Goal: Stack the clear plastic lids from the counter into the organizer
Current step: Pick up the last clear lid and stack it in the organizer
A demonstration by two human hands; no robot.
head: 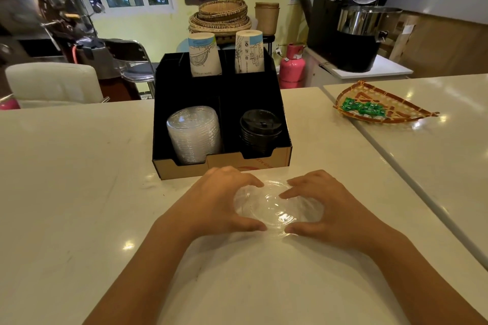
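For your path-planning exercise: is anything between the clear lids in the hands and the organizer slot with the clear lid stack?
Nothing visible. Bare counter separates the clear lids from the organizer; only its low front wall stands before the clear lid stack.

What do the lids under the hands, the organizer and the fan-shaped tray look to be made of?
Lids: thin clear plastic, glossy; the counter shows through. Organizer: seemingly cardboard, black inside, with a bare brown front edge. Tray: woven bamboo or rattan, judging by its plaited strips, though the exact fibre is unclear.
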